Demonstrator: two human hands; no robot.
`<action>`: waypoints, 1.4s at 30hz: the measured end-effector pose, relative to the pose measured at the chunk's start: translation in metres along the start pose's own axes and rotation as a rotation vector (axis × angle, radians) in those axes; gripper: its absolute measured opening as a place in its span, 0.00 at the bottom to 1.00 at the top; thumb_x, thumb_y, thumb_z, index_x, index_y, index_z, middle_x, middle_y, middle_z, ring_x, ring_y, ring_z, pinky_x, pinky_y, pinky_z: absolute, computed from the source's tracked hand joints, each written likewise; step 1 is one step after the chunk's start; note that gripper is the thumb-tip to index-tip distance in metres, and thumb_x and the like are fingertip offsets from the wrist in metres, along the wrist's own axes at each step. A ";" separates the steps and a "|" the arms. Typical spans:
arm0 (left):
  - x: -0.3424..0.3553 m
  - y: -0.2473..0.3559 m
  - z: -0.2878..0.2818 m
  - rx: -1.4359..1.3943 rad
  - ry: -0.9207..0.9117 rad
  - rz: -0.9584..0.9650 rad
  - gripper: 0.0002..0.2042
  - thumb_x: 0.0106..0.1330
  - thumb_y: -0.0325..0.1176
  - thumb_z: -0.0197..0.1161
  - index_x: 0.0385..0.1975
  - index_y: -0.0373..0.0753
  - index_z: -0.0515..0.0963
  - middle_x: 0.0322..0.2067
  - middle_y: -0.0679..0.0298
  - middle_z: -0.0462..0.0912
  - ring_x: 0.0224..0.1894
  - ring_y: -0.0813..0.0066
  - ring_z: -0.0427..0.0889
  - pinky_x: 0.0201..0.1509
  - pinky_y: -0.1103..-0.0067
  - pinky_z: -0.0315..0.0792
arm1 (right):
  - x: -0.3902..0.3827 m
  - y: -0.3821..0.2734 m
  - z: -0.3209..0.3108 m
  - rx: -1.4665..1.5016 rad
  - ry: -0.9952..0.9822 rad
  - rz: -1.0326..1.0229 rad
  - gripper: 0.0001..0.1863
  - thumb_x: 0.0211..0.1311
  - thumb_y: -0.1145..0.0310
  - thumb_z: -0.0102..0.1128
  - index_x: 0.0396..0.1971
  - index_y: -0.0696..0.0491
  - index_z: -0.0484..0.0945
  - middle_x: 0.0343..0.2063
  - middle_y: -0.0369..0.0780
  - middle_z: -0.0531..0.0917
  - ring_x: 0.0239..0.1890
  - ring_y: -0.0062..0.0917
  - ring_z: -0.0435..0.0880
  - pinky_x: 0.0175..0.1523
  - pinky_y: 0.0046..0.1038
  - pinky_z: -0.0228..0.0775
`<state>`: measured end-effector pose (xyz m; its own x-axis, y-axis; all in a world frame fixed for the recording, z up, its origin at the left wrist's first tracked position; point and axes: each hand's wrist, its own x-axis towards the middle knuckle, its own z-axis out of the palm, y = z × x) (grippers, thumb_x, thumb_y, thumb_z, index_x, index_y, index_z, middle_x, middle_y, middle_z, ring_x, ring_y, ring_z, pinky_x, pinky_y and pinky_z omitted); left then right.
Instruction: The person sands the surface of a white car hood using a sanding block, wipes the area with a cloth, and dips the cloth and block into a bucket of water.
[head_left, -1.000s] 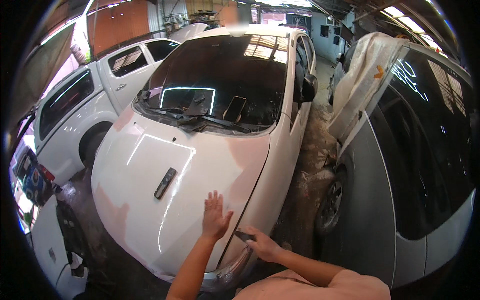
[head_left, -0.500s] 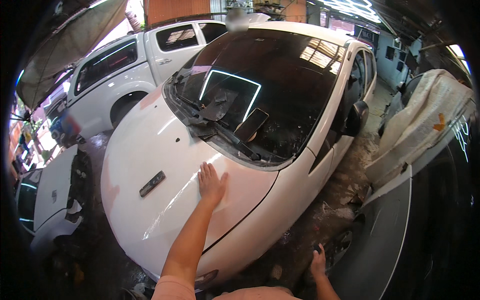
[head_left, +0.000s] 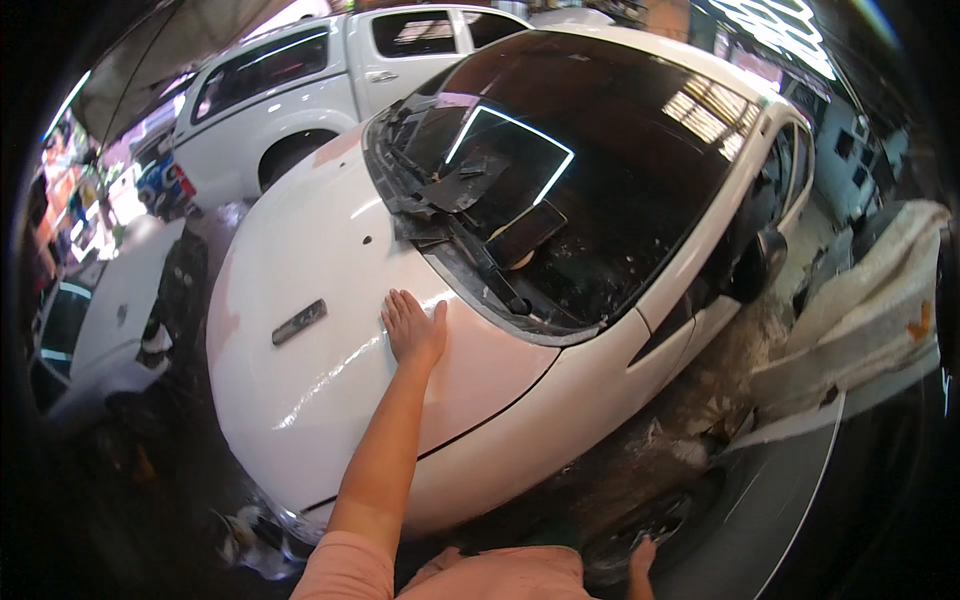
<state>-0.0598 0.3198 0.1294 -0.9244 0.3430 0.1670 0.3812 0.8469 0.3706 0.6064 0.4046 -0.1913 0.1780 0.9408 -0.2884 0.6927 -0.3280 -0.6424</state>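
My left hand [head_left: 415, 332] lies flat, fingers stretched out, on the white car hood [head_left: 300, 400], by the edge of a pinkish patch [head_left: 480, 355] below the windshield. Left of it on the hood rests a narrow dark block [head_left: 300, 322], apart from the hand. My right hand [head_left: 643, 556] hangs low beside the car near the lower edge. Its fingers look curled; in the earlier picture a small dark thing shows in them, which I cannot make out now.
A phone [head_left: 526, 235] and dark sheets [head_left: 462, 184] lie at the windshield [head_left: 590, 150] base. Behind stands a white pickup [head_left: 270, 100]. To the right are a dark grey car panel [head_left: 790, 480] and a draped pale cover [head_left: 870, 300]; another car [head_left: 110, 310] is at left.
The view has shifted and tilted. My left hand has slid slightly up and left on the hood. My right hand has dropped lower, toward the picture's edge.
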 end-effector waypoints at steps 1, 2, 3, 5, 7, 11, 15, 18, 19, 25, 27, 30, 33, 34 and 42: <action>-0.003 -0.014 -0.004 0.020 0.007 -0.036 0.46 0.77 0.62 0.41 0.77 0.24 0.47 0.80 0.43 0.43 0.84 0.54 0.38 0.85 0.63 0.31 | 0.006 -0.018 0.012 -0.101 -0.110 0.118 0.29 0.78 0.55 0.47 0.56 0.72 0.74 0.54 0.65 0.79 0.58 0.58 0.77 0.61 0.49 0.68; -0.003 -0.021 -0.009 0.032 0.014 -0.062 0.46 0.77 0.62 0.42 0.77 0.23 0.47 0.80 0.43 0.43 0.84 0.54 0.38 0.85 0.63 0.31 | 0.017 -0.025 0.021 -0.187 -0.149 0.076 0.28 0.77 0.57 0.49 0.61 0.69 0.72 0.57 0.64 0.78 0.61 0.56 0.76 0.64 0.46 0.68; -0.003 -0.021 -0.012 0.023 0.019 -0.061 0.46 0.77 0.62 0.42 0.77 0.23 0.47 0.80 0.43 0.44 0.84 0.54 0.38 0.85 0.63 0.31 | 0.035 -0.024 0.030 -0.191 -0.159 0.020 0.29 0.76 0.56 0.48 0.59 0.69 0.74 0.57 0.64 0.78 0.60 0.58 0.76 0.64 0.47 0.68; -0.006 -0.016 -0.013 0.006 0.027 -0.068 0.46 0.77 0.62 0.43 0.77 0.23 0.47 0.80 0.43 0.44 0.84 0.54 0.38 0.85 0.63 0.31 | 0.083 -0.013 0.048 -0.205 -0.181 -0.096 0.30 0.75 0.55 0.47 0.55 0.71 0.77 0.56 0.64 0.79 0.59 0.61 0.77 0.63 0.50 0.68; 0.013 0.061 0.010 -0.169 0.015 0.034 0.46 0.76 0.62 0.44 0.77 0.23 0.47 0.80 0.42 0.44 0.84 0.54 0.38 0.85 0.63 0.31 | 0.214 0.024 0.009 -0.542 -0.203 -0.207 0.30 0.73 0.56 0.48 0.60 0.67 0.74 0.56 0.63 0.79 0.59 0.60 0.77 0.66 0.50 0.66; -0.010 0.027 0.014 -0.025 0.053 -0.161 0.46 0.77 0.63 0.41 0.78 0.24 0.46 0.80 0.43 0.43 0.84 0.54 0.38 0.85 0.63 0.32 | 0.230 -0.077 0.067 -0.448 -0.434 -0.340 0.29 0.73 0.56 0.48 0.61 0.67 0.74 0.56 0.63 0.79 0.59 0.60 0.77 0.66 0.50 0.66; -0.051 0.022 0.007 0.073 0.078 -0.330 0.45 0.78 0.63 0.40 0.78 0.25 0.46 0.80 0.43 0.43 0.83 0.54 0.38 0.85 0.63 0.32 | 0.269 -0.160 0.091 -0.511 -0.662 -0.520 0.29 0.73 0.56 0.48 0.61 0.66 0.74 0.56 0.63 0.79 0.60 0.60 0.77 0.66 0.49 0.66; -0.070 0.056 0.003 0.008 0.081 -0.380 0.45 0.77 0.62 0.41 0.78 0.25 0.46 0.80 0.43 0.43 0.83 0.53 0.38 0.85 0.63 0.33 | 0.303 -0.202 0.093 -0.566 -0.755 -0.608 0.29 0.73 0.56 0.49 0.61 0.66 0.74 0.56 0.63 0.79 0.60 0.59 0.77 0.66 0.49 0.66; -0.077 0.064 0.006 -0.008 0.102 -0.388 0.45 0.77 0.62 0.41 0.78 0.25 0.46 0.80 0.43 0.43 0.83 0.53 0.39 0.85 0.63 0.33 | 0.310 -0.214 0.097 -0.588 -0.787 -0.636 0.29 0.73 0.56 0.49 0.61 0.66 0.74 0.56 0.63 0.79 0.60 0.59 0.77 0.66 0.49 0.66; -0.093 0.113 0.018 -0.035 0.150 -0.406 0.44 0.77 0.60 0.44 0.77 0.24 0.48 0.79 0.40 0.45 0.83 0.50 0.41 0.85 0.62 0.35 | 0.322 -0.270 0.105 -0.669 -0.924 -0.726 0.29 0.73 0.57 0.49 0.61 0.66 0.73 0.57 0.62 0.79 0.60 0.59 0.77 0.67 0.49 0.66; -0.104 0.122 0.020 0.009 0.160 -0.436 0.43 0.77 0.59 0.45 0.76 0.23 0.49 0.79 0.39 0.46 0.83 0.49 0.43 0.85 0.62 0.36 | 0.327 -0.278 0.110 -0.698 -0.976 -0.768 0.29 0.73 0.57 0.49 0.62 0.65 0.73 0.57 0.62 0.79 0.60 0.59 0.77 0.67 0.49 0.66; -0.126 0.134 0.026 0.011 0.194 -0.440 0.43 0.77 0.57 0.47 0.76 0.22 0.50 0.78 0.38 0.48 0.82 0.47 0.44 0.85 0.60 0.37 | 0.328 -0.286 0.126 -0.747 -1.043 -0.809 0.29 0.73 0.57 0.49 0.62 0.65 0.73 0.57 0.62 0.79 0.60 0.59 0.77 0.67 0.49 0.66; -0.147 0.158 0.032 0.056 0.229 -0.409 0.42 0.77 0.56 0.47 0.75 0.21 0.51 0.78 0.37 0.49 0.82 0.46 0.45 0.84 0.58 0.38 | 0.327 -0.298 0.133 -0.761 -1.075 -0.838 0.29 0.73 0.57 0.49 0.62 0.65 0.73 0.57 0.62 0.79 0.60 0.59 0.77 0.67 0.49 0.66; -0.151 0.166 0.035 0.045 0.243 -0.383 0.42 0.77 0.56 0.47 0.75 0.20 0.51 0.77 0.35 0.49 0.82 0.44 0.45 0.84 0.56 0.38 | 0.329 -0.301 0.134 -0.769 -1.076 -0.838 0.29 0.73 0.57 0.49 0.62 0.65 0.73 0.57 0.62 0.79 0.60 0.59 0.77 0.67 0.49 0.66; -0.160 0.180 0.039 0.038 0.249 -0.412 0.44 0.78 0.58 0.48 0.75 0.19 0.50 0.77 0.33 0.48 0.81 0.42 0.45 0.84 0.56 0.37 | 0.326 -0.316 0.144 -0.810 -1.110 -0.847 0.28 0.72 0.57 0.49 0.62 0.64 0.73 0.57 0.61 0.79 0.61 0.59 0.77 0.67 0.48 0.66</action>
<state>0.1559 0.4332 0.1339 -0.9651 -0.1282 0.2285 -0.0214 0.9077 0.4190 0.3449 0.8030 -0.1848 -0.7468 0.1778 -0.6409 0.5564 0.6949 -0.4555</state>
